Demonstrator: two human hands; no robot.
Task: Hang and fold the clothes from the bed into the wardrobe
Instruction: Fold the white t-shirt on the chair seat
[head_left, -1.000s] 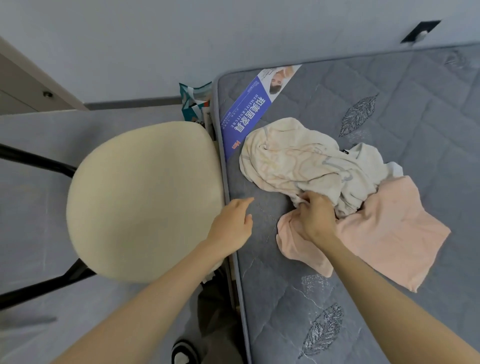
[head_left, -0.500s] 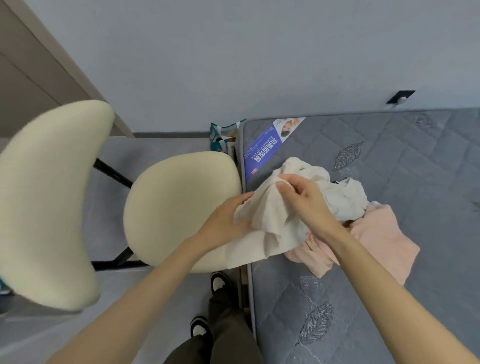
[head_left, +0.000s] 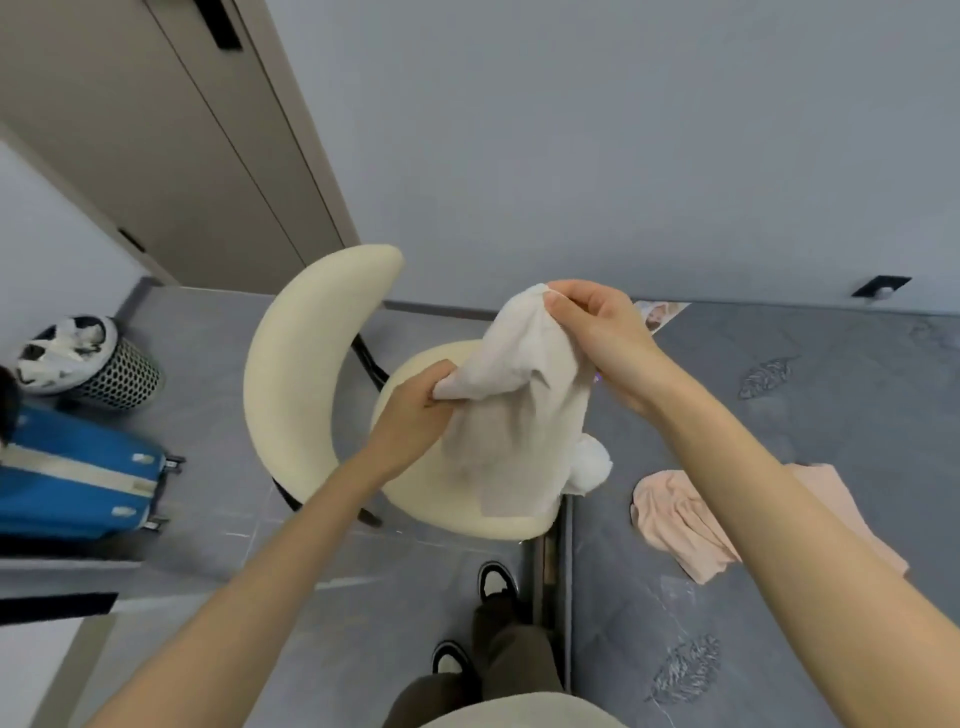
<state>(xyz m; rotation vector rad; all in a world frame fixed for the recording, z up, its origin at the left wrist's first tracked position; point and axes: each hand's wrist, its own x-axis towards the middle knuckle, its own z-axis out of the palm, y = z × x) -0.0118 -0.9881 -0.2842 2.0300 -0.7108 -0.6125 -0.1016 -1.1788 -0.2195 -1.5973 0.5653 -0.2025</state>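
**Lifting the cream garment off the bed to find its edges**

At the far left of the frame a mesh bin (head_left: 104, 369) and a blue suitcase (head_left: 78, 478) stand on the floor, apart from the work. In the upper left rise tall doors (head_left: 156, 130), probably the wardrobe the clothes are bound for; they look closed.

Left of centre, a cream chair (head_left: 306, 374) stands against the side of the bed, its seat under the hands.

The left hand (head_left: 415, 410) grips a bunched edge of the cream garment (head_left: 519, 415), fingers curled round the cloth. The right hand (head_left: 597, 332) pinches a higher edge between thumb and fingers. Held at two points, one high and one low, the cloth hangs open between them over the chair seat, which likely lets the person sort out which way it lies before hanging or folding it. Whether its lower hem touches the seat cannot be told.

To the right, a pink garment (head_left: 680, 519) lies crumpled near the edge of the bed (head_left: 831, 426), partly behind the right forearm, waiting its turn.
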